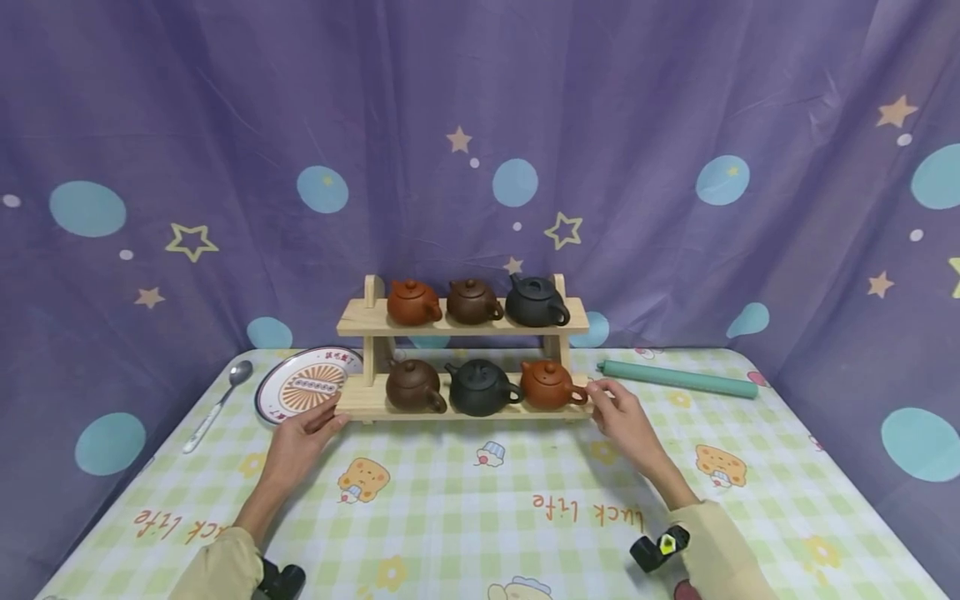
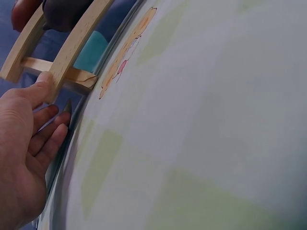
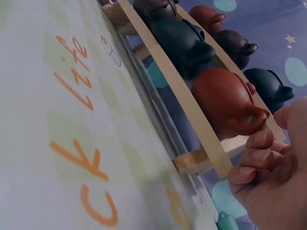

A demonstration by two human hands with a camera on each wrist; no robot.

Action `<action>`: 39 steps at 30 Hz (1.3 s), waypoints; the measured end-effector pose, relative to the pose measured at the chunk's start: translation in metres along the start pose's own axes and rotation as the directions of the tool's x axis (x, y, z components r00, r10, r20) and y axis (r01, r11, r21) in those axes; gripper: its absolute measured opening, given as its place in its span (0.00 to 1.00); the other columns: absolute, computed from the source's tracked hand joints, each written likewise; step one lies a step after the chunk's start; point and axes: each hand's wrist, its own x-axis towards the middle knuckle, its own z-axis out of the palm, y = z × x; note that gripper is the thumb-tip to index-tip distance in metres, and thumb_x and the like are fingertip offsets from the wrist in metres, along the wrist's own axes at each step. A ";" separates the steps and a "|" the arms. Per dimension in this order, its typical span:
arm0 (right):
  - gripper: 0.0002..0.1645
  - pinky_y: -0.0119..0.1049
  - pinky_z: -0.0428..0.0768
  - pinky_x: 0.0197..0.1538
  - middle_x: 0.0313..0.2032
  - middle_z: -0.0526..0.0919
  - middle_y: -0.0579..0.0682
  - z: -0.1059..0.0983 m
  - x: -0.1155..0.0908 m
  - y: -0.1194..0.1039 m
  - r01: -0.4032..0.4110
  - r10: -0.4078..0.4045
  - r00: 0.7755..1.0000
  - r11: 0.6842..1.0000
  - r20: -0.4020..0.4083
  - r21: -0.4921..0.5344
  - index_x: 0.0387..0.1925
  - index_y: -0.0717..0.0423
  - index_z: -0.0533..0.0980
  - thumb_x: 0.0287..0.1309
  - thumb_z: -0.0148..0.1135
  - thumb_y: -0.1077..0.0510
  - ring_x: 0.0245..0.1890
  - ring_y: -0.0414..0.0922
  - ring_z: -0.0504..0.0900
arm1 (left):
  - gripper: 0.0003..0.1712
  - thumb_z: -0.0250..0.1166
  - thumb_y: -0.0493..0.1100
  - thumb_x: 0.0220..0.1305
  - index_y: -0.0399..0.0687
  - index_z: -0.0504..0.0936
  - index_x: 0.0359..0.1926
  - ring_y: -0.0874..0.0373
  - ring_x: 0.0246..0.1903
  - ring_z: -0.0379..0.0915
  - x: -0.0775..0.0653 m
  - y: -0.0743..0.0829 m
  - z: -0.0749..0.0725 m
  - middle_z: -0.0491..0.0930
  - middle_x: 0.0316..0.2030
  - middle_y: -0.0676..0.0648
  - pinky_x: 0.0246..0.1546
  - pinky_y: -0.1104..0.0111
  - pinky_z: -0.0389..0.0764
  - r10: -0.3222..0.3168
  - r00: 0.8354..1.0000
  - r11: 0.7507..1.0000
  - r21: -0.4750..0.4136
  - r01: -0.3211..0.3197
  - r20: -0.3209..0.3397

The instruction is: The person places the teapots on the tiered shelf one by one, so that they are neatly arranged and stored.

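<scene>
A two-tier wooden display shelf stands at the back of the table, with teapots on both tiers. On the lower board sit a brown teapot, a black teapot and an orange-red teapot. Above them are another orange-red teapot, a brown one and a black one. My left hand grips the lower board's left end, its thumb against the wood. At the right end, my right hand holds the board with bent fingers, right beside the orange-red teapot's handle.
A patterned plate lies behind my left hand, partly hidden by the shelf. Farther left is a spoon with a pale handle. A green rolled stick lies at the back right. A purple curtain hangs behind the checkered tablecloth.
</scene>
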 end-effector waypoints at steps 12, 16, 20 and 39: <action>0.18 0.37 0.71 0.26 0.26 0.76 0.52 -0.042 -0.022 0.007 0.206 -0.200 0.978 0.906 0.057 -0.370 0.56 0.57 0.74 0.82 0.49 0.48 0.21 0.43 0.71 | 0.33 0.67 0.54 0.73 0.37 0.76 0.68 0.42 0.52 0.84 -0.004 0.015 -0.021 0.83 0.56 0.35 0.49 0.68 0.84 0.085 0.995 0.986 0.141 -0.090 0.043; 0.24 0.48 0.79 0.43 0.43 0.82 0.56 -0.056 -0.033 0.006 0.295 -0.290 0.952 0.785 0.099 -0.545 0.65 0.58 0.72 0.79 0.54 0.48 0.41 0.52 0.80 | 0.35 0.66 0.58 0.73 0.41 0.75 0.71 0.33 0.57 0.78 -0.010 0.028 -0.036 0.80 0.59 0.32 0.59 0.41 0.76 0.128 0.990 0.958 0.253 -0.137 0.052; 0.37 0.67 0.68 0.60 0.63 0.74 0.64 -0.070 -0.041 0.004 0.340 -0.366 0.922 0.614 0.125 -0.713 0.73 0.58 0.66 0.73 0.60 0.41 0.63 0.65 0.70 | 0.40 0.64 0.61 0.73 0.44 0.69 0.75 0.28 0.69 0.62 -0.013 0.041 -0.051 0.69 0.70 0.31 0.66 0.33 0.61 0.242 0.967 0.886 0.387 -0.256 0.086; 0.72 0.66 0.30 0.76 0.82 0.43 0.59 -0.111 -0.056 0.011 0.341 -0.486 0.854 0.256 0.185 -0.905 0.84 0.44 0.48 0.48 0.59 0.13 0.81 0.61 0.35 | 0.63 0.62 0.79 0.59 0.64 0.43 0.84 0.45 0.79 0.16 -0.036 0.045 -0.069 0.29 0.83 0.42 0.69 0.30 0.21 0.349 0.921 0.552 0.756 -0.352 0.173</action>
